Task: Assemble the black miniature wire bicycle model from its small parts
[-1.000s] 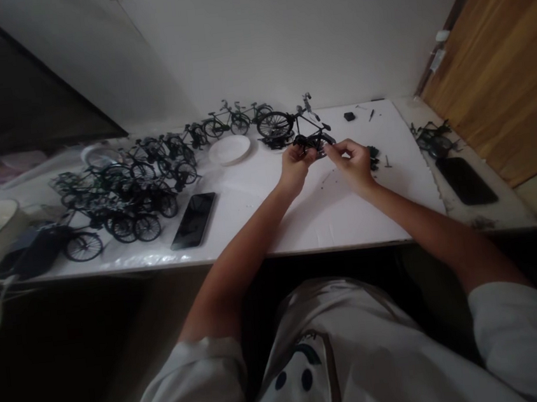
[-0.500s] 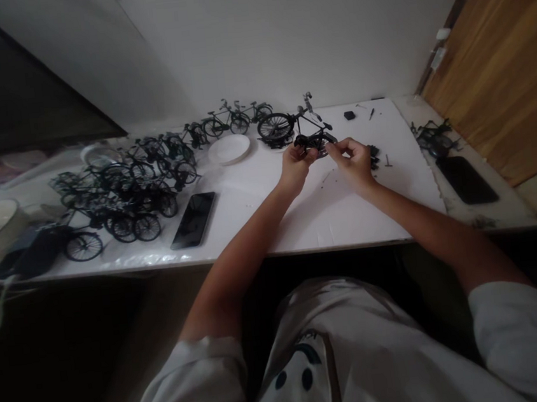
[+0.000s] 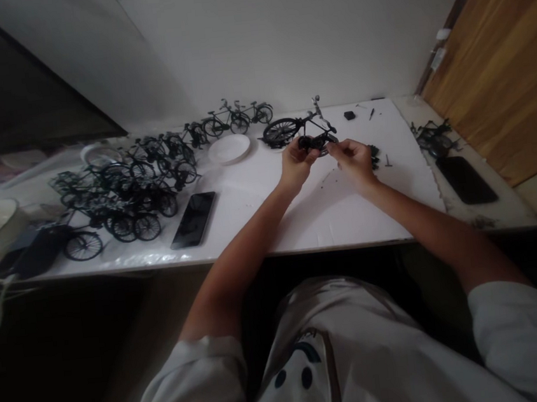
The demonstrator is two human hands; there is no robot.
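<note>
A small black model bicycle (image 3: 297, 128) is held above the white table (image 3: 327, 214) near its far edge. My left hand (image 3: 295, 165) pinches the bicycle's lower frame from the left. On the right side, my right hand (image 3: 354, 159) has its fingers closed on the same model next to the rear part. The front wheel points left and the handlebar stands up at the top.
Many finished black model bicycles (image 3: 123, 190) crowd the left of the table and line the back wall. A white dish (image 3: 230, 149), a dark phone (image 3: 193, 219), small loose parts (image 3: 379, 154), a second phone (image 3: 466, 180) and a wooden door (image 3: 504, 74) surround the work spot.
The model bicycle has tilted and shifted slightly right in my hands; the front wheel now lies flatter. Both hands stay closed on it.
</note>
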